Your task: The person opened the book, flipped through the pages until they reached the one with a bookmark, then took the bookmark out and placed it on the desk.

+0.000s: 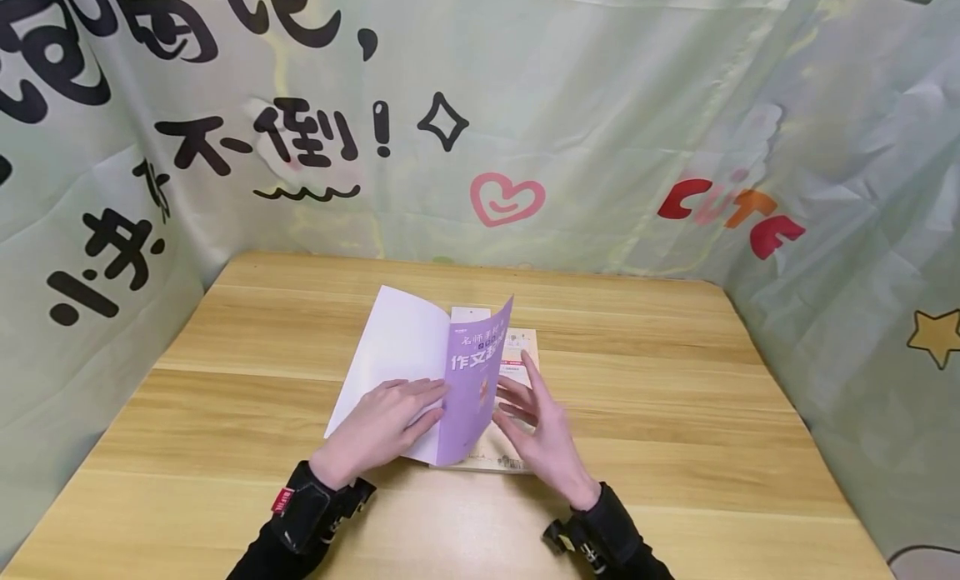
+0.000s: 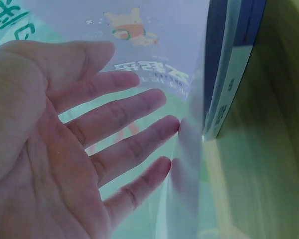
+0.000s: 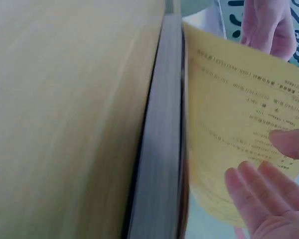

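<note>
Printed cloth backdrop (image 1: 600,105) around wooden table (image 1: 675,397); book (image 1: 480,380) apparently central.

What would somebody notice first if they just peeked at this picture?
Probably the book lying in the middle of the wooden table, its purple cover standing half-turned. The left hand lies flat on the white inside of the cover, and the right hand rests with straight fingers on the yellowish page beside it. Behind the table hangs a pale cloth with big black writing, a pink heart and the word CUTE.
</note>
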`<action>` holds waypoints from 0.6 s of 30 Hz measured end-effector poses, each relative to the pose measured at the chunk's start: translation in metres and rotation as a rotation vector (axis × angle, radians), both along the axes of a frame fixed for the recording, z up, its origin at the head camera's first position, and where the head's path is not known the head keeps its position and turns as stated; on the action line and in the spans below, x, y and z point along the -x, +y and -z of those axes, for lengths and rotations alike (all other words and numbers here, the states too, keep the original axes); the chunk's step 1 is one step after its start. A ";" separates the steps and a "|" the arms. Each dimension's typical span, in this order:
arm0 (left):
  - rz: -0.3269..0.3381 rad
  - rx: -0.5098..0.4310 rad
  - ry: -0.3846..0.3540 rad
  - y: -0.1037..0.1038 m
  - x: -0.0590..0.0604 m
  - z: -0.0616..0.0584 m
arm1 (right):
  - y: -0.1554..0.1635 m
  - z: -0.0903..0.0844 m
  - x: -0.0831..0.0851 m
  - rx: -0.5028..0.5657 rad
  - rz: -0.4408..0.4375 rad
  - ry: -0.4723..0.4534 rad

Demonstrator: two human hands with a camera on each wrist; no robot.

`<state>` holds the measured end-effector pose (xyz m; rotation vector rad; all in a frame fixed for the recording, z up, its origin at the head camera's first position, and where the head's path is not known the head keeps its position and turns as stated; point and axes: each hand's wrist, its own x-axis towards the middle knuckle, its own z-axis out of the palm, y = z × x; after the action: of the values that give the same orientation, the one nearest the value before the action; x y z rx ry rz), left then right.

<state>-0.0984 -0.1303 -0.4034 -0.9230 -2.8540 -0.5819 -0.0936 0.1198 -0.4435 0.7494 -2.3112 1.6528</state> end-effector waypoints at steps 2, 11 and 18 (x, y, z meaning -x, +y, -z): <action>-0.018 -0.028 0.004 -0.002 0.002 -0.002 | -0.005 -0.002 -0.001 0.017 -0.025 -0.068; -0.086 -0.153 -0.104 -0.011 0.005 -0.009 | -0.027 -0.002 -0.004 -0.001 -0.124 -0.248; -0.102 -0.263 -0.132 -0.020 0.008 -0.014 | -0.039 0.000 -0.003 -0.116 -0.219 -0.221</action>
<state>-0.1066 -0.1499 -0.3897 -0.7178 -2.8207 -1.0098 -0.0903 0.0811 -0.4435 0.9161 -2.5765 1.7845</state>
